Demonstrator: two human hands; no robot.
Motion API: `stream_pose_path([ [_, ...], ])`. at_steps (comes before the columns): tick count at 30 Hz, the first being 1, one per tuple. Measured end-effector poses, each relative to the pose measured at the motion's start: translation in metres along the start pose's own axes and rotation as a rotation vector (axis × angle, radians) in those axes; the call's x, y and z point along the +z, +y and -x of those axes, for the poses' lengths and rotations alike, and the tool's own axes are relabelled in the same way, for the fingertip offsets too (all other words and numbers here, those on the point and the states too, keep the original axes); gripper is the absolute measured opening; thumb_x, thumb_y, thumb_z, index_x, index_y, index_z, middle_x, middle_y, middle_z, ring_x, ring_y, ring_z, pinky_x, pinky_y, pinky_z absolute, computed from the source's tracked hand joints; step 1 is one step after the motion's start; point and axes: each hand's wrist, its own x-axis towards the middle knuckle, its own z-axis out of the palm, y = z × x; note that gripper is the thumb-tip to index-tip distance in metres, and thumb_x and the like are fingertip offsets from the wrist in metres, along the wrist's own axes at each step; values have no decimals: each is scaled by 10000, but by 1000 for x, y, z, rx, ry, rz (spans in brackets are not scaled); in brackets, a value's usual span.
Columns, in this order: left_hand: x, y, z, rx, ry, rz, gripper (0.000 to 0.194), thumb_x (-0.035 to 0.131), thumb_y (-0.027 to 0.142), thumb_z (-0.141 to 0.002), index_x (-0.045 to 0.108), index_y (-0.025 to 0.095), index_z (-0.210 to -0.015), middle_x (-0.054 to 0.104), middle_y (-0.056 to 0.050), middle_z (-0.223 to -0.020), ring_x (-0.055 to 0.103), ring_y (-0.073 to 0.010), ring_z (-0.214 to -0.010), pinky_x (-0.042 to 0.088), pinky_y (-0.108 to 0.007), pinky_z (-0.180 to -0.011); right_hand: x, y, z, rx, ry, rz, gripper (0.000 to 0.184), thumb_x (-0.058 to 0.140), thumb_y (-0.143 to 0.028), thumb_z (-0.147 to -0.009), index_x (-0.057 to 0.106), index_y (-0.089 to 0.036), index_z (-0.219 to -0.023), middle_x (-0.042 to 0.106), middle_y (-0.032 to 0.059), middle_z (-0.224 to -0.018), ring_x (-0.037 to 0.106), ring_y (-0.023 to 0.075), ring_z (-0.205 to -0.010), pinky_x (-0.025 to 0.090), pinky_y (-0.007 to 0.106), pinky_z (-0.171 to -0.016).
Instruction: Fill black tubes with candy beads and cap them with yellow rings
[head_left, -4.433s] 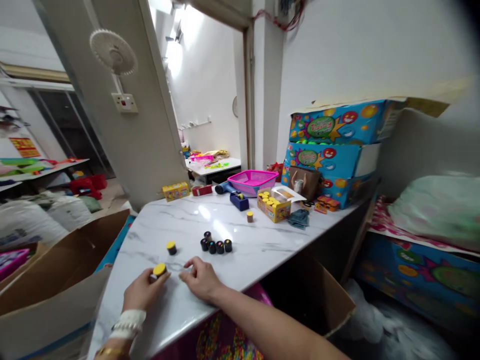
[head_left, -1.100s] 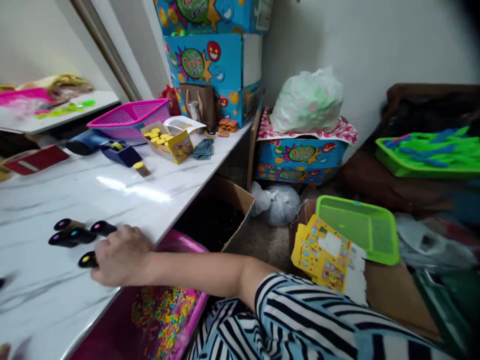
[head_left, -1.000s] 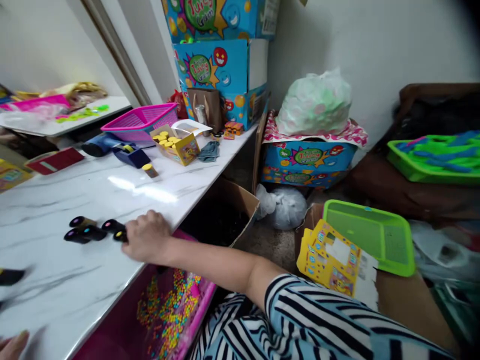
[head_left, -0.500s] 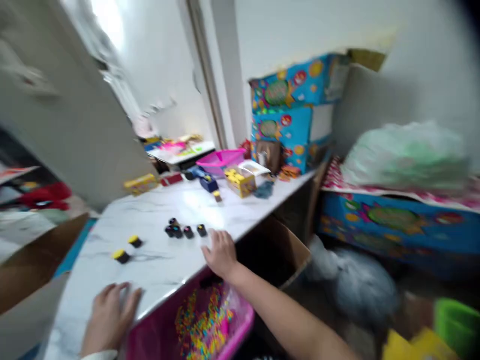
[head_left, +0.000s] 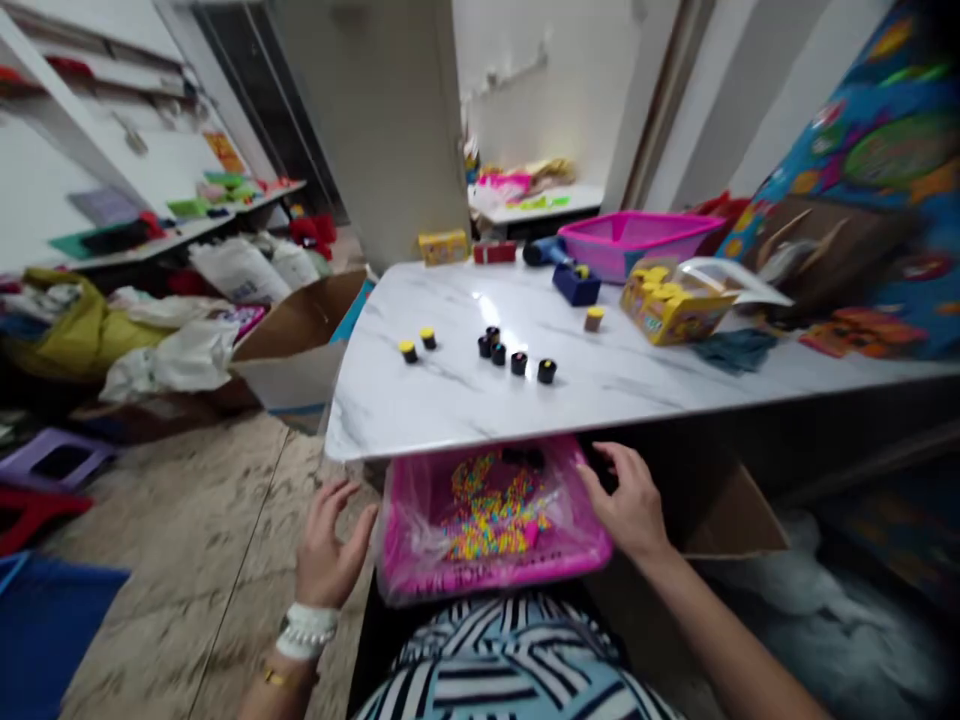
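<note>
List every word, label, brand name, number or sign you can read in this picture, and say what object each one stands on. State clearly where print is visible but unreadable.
None can be read.
Blue carton: round green badge with lettering, blurred.
Pink tub between the hands: dark print along its front wall, blurred.
Yellow box on the table: printed pictures, too small.
Small yellow box: print too small.

The flat marble surface (head_left: pixel 450 400) was white with thin grey veins. On it stood small round black pots (head_left: pixel 517 362), two of them with yellow caps (head_left: pixel 417 345). The rectangular plastic tub (head_left: pixel 491 560) under its edge was bright pink and held a speckle of yellow, pink and blue beads (head_left: pixel 491 515). The cloth on the lap (head_left: pixel 502 665) was striped black, white and pale blue. A beaded wristband (head_left: pixel 304 630) was white.
</note>
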Motion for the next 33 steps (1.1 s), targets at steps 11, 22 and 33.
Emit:
stream_pose_path([
  [11, 49, -20, 61, -543, -275, 419, 903, 761, 507, -668, 406, 144, -1414, 461, -176, -1447, 413, -296, -1359, 286, -421, -1166, -3, 3, 6, 325, -642, 286, 273, 483, -321, -888, 607, -155, -1065, 694, 122, -997, 653, 261, -920, 448, 310, -788],
  [22, 66, 68, 32, -540, -646, 806, 529, 790, 433, -685, 649, 135, -1098, 716, -77, -1026, 650, -223, -964, 512, -291, -858, -98, 67, -20, 427, -485, 71, 302, 555, -365, -809, 633, -153, -1010, 708, 65, -936, 652, 213, -814, 498, 264, -673],
  [33, 195, 130, 52, -169, -845, 599, 323, 624, 285, -730, 642, 133, -1015, 687, -61, -915, 630, -206, -851, 512, -316, -800, -200, 163, 9, 601, -224, 330, 380, 581, -414, -763, 663, -152, -1026, 708, 92, -913, 655, 247, -812, 504, 317, -697],
])
